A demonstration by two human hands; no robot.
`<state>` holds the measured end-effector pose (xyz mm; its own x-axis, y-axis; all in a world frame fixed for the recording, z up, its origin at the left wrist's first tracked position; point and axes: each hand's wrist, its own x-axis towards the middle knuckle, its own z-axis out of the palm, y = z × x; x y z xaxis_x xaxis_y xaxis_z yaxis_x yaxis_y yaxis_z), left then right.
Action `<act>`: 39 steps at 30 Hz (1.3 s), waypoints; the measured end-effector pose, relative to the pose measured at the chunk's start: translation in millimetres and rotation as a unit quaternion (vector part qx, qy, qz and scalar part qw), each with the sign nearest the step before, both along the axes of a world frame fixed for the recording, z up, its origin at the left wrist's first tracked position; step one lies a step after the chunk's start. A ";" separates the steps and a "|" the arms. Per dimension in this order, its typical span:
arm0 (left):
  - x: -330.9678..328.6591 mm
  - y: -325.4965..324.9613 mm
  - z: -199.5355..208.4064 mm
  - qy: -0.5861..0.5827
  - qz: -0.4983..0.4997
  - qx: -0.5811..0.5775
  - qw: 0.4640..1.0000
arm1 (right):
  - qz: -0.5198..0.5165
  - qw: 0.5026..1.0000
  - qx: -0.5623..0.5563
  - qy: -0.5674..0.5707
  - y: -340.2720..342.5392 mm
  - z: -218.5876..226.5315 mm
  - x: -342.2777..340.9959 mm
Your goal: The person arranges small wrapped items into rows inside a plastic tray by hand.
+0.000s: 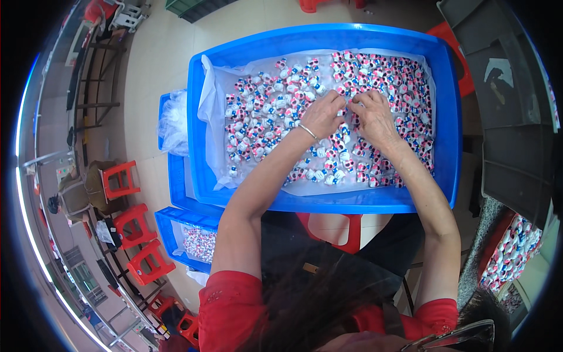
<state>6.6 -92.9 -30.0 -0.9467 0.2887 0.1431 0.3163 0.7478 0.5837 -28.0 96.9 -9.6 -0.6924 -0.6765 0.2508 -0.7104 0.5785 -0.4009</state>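
Large blue rectangular plastic tray [446, 146], lined with a white plastic sheet [208, 105], holding a loose spread of small white, pink and blue plastic figurines [264, 117] across its floor. Left hand [324, 114], silver bangle [307, 131] at the wrist, and right hand [374, 117] rest among the figurines at the tray's centre, fingertips meeting; fingers curled, whether pinching a figurine cannot be told. Left of it: lower blue plastic trays [176, 226], red plastic stools [120, 179].

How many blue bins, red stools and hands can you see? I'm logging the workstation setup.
Blue bins: 3, the big one, one under it and a lower one
Red stools at left: 3
Hands in the bin: 2, left hand and right hand
Total: 8
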 end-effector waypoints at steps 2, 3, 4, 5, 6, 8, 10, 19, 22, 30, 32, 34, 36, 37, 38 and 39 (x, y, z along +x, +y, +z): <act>0.7 1.7 3.1 -0.004 -0.003 0.043 0.999 | 0.008 1.000 0.028 0.007 2.8 -10.3 0.0; 1.5 -4.1 3.6 -0.005 -0.003 0.043 0.999 | 0.009 1.000 0.027 0.006 1.8 -10.7 0.7; 0.9 -10.0 3.5 0.010 0.008 0.048 0.999 | 0.009 1.000 0.028 0.002 1.0 -11.0 1.7; -0.9 -13.1 2.6 0.025 0.018 0.055 0.998 | 0.009 1.000 0.029 -0.003 0.6 -11.5 2.6; -3.3 -14.9 1.4 0.022 0.030 0.052 0.998 | 0.011 1.000 0.028 -0.003 -0.4 -12.2 2.4; -7.1 -10.8 -2.5 0.013 0.030 0.044 0.999 | 0.015 1.000 0.005 0.012 -1.6 -14.2 1.1; -11.9 -7.9 -6.2 0.015 0.031 0.024 0.999 | 0.013 1.000 0.005 0.010 -3.8 -12.6 2.1; 19.0 -1.6 20.2 0.076 -0.090 -0.009 0.993 | -0.017 0.999 -0.033 -0.001 5.7 -12.7 0.2; 20.6 5.5 15.4 0.088 -0.108 -0.107 0.985 | -0.037 0.997 -0.065 -0.014 9.0 -15.0 -1.4; 9.1 11.8 20.2 0.065 -0.147 -0.164 0.973 | -0.027 0.998 -0.053 -0.021 14.5 -10.7 1.6; 7.3 13.2 24.7 0.080 -0.128 -0.171 0.974 | -0.031 0.998 -0.050 -0.036 17.7 -5.6 1.1; 7.0 13.7 28.9 0.081 -0.100 -0.203 0.971 | -0.031 0.997 -0.044 -0.050 19.1 1.6 1.3; 3.5 18.8 25.0 0.085 -0.089 -0.212 0.969 | -0.025 0.998 -0.042 -0.042 21.3 -1.2 1.0; 2.2 21.7 23.5 0.090 -0.079 -0.222 0.968 | -0.020 0.998 -0.040 -0.033 22.1 -1.6 0.9; 1.8 23.1 22.7 0.082 -0.070 -0.218 0.970 | -0.019 0.998 -0.041 -0.033 23.4 -1.1 2.6; 2.3 21.5 24.0 0.083 -0.071 -0.220 0.969 | -0.020 0.998 -0.042 -0.040 23.9 1.8 5.5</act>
<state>8.9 -71.4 -6.0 -0.8672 0.4826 0.1231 0.4970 0.8545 0.1509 -22.5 120.9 -7.8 -0.7391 -0.6262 0.2482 -0.6504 0.5677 -0.5046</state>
